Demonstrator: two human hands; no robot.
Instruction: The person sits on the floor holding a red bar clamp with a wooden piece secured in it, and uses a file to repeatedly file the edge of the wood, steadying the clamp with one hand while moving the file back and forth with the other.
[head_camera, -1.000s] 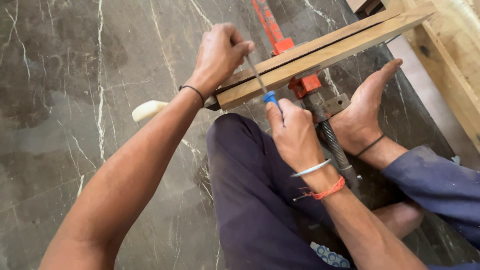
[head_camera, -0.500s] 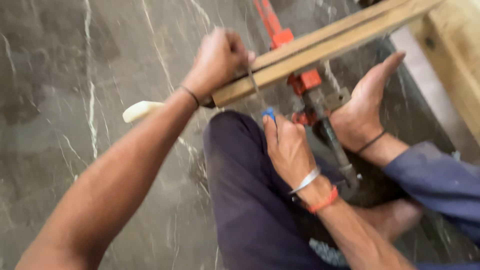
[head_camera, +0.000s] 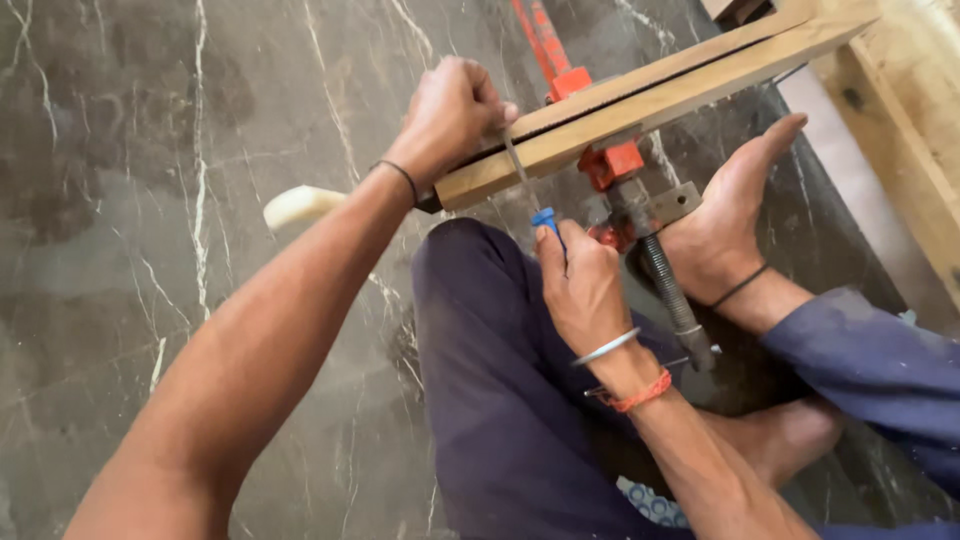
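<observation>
The left hand (head_camera: 452, 115) sits closed at upper centre of the frame, gripping the near end of the wooden strips (head_camera: 650, 100) that run diagonally toward the upper right. The right hand (head_camera: 580, 285), at centre, is closed around the blue handle of a thin metal file (head_camera: 524, 180), whose blade slants up to the strips' edge beside the left-hand fingers. A red bar clamp (head_camera: 605, 160) squeezes the strips just right of the file. A bare foot (head_camera: 725, 225) rests beside the clamp's screw on the dark marble floor (head_camera: 150, 200).
</observation>
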